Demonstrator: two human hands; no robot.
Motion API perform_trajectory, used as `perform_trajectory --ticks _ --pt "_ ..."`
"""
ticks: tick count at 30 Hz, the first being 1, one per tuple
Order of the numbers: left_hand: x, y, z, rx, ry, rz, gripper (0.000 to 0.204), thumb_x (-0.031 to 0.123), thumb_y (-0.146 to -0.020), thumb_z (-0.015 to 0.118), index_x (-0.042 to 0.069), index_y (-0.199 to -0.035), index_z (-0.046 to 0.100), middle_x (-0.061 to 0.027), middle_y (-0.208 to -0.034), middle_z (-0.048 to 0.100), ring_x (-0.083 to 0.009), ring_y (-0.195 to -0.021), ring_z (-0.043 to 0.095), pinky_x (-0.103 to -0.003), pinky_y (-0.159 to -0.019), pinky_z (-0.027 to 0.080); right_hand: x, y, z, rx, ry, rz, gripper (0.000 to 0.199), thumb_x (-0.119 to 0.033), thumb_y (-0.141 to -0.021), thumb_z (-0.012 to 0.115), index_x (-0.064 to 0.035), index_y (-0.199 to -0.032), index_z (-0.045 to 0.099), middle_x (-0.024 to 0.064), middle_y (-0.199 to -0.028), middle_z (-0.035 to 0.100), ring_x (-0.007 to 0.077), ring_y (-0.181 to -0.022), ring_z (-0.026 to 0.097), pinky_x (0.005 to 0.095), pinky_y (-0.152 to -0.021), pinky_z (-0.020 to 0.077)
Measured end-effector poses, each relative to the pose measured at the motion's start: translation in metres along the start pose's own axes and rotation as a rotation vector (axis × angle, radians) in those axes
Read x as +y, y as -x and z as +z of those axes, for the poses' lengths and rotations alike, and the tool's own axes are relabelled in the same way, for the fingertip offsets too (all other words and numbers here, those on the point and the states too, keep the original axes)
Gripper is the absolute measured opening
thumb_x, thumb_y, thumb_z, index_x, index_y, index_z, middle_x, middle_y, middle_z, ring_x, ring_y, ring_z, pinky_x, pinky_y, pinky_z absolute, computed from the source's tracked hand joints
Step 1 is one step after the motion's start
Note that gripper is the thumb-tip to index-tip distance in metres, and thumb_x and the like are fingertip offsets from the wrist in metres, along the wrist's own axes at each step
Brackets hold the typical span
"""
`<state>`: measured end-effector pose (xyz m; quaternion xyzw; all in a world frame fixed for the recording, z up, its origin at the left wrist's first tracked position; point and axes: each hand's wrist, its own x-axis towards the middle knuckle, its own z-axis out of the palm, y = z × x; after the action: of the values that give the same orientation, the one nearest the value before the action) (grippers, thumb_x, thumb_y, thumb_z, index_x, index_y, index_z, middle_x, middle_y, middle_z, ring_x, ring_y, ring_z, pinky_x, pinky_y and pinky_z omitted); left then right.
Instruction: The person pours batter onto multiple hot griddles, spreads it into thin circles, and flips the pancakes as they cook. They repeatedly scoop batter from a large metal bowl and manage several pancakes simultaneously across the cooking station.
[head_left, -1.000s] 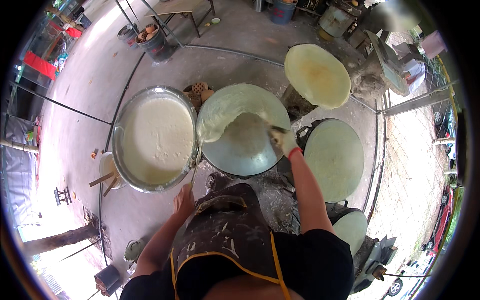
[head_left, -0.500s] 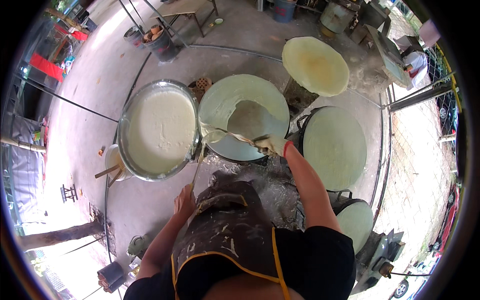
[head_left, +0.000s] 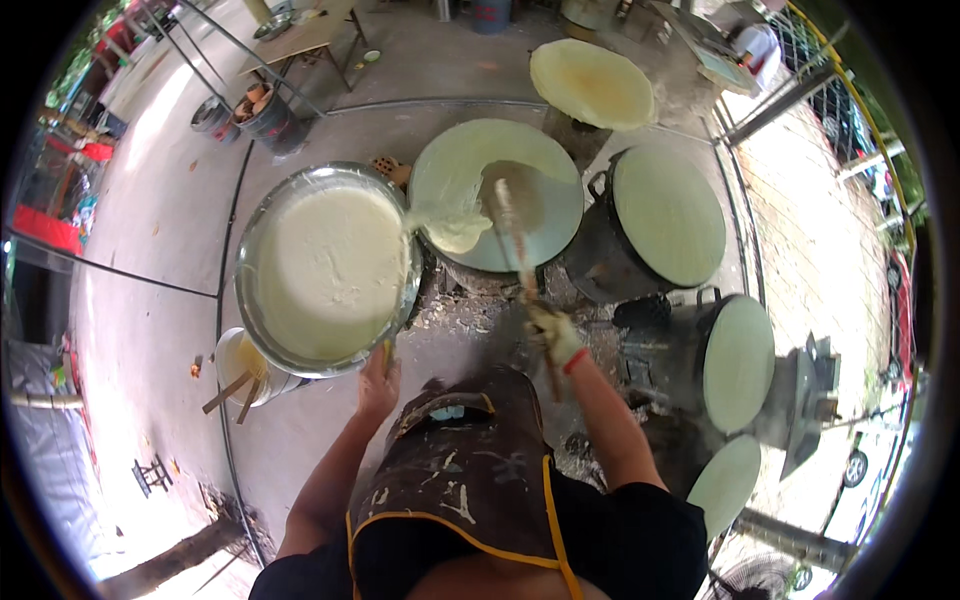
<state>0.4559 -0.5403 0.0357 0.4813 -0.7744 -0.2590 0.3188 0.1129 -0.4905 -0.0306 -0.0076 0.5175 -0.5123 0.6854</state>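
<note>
My left hand (head_left: 376,385) grips the handle of a ladle beside the near right rim of a wide metal basin (head_left: 246,300) of pale batter (head_left: 330,270). Batter (head_left: 458,229), smeared by motion, spreads from the basin's right rim over the round griddle (head_left: 562,225) ahead of me; the ladle's bowl is hard to make out there. In a knit glove with a red cuff, my right hand (head_left: 552,332) is closed round a long wooden stick (head_left: 515,232), also blurred. The stick's far end lies over the griddle's bare patch. Pale batter coats the griddle's far and left parts.
To the right stand more round griddles coated pale, one far (head_left: 670,215), one middle (head_left: 740,362), one near (head_left: 726,485). A thin round sheet (head_left: 592,84) rests beyond. A white bucket (head_left: 285,382) holding wooden sticks stands left of the basin. A bench (head_left: 305,38) is further off.
My view has shifted. My right hand has turned the stick from lying sideways to pointing away from me. The ladle's batter has moved from the gap by the basin onto the griddle's left side.
</note>
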Motion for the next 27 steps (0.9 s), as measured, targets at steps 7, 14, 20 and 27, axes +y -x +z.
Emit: perform_trajectory --ticks 7,14,20,27 --pt "-0.028 0.000 -0.111 -0.108 0.628 -0.497 0.019 0.012 -0.089 0.051 0.001 -0.105 0.050 0.0002 -0.055 0.044 -0.0060 -0.039 0.039 -0.022 -0.036 0.029 0.097 -0.053 0.149 0.172 0.168 -0.201 0.032 -0.031 -0.087 0.058 -0.0076 -0.109 0.060 0.0040 -0.069 0.057 0.0109 -0.058 0.051 0.0251 -0.048 0.0383" --pt "-0.060 0.049 -0.176 -0.042 0.935 -0.697 0.020 0.012 -0.092 0.041 0.002 -0.109 0.046 -0.0001 -0.057 0.037 -0.0065 -0.034 0.032 -0.020 -0.031 0.028 0.172 -0.094 0.187 0.684 0.610 -0.462 0.042 -0.040 -0.089 0.049 -0.0028 -0.107 0.060 0.0173 -0.090 0.065 0.0288 -0.083 0.061 0.0371 -0.076 0.0448" --pt "-0.075 0.092 -0.192 0.018 1.218 -0.758 0.025 0.009 -0.090 0.042 0.004 -0.114 0.044 -0.0003 -0.059 0.036 -0.0059 -0.033 0.030 -0.021 -0.030 0.026 0.120 -0.046 0.177 0.641 0.057 -0.338 0.041 -0.036 -0.090 0.045 -0.0034 -0.114 0.055 0.0192 -0.096 0.063 0.0365 -0.084 0.059 0.0390 -0.075 0.0439" --pt "-0.054 0.093 -0.174 -0.098 1.278 -0.784 0.024 0.007 -0.088 0.043 0.006 -0.113 0.043 0.0009 -0.061 0.035 -0.0047 -0.034 0.028 -0.019 -0.031 0.024 0.142 -0.099 0.063 0.548 0.408 -0.575 0.030 -0.027 -0.092 0.048 -0.0019 -0.105 0.058 0.0007 -0.067 0.052 0.0132 -0.057 0.048 0.0295 -0.057 0.0407"
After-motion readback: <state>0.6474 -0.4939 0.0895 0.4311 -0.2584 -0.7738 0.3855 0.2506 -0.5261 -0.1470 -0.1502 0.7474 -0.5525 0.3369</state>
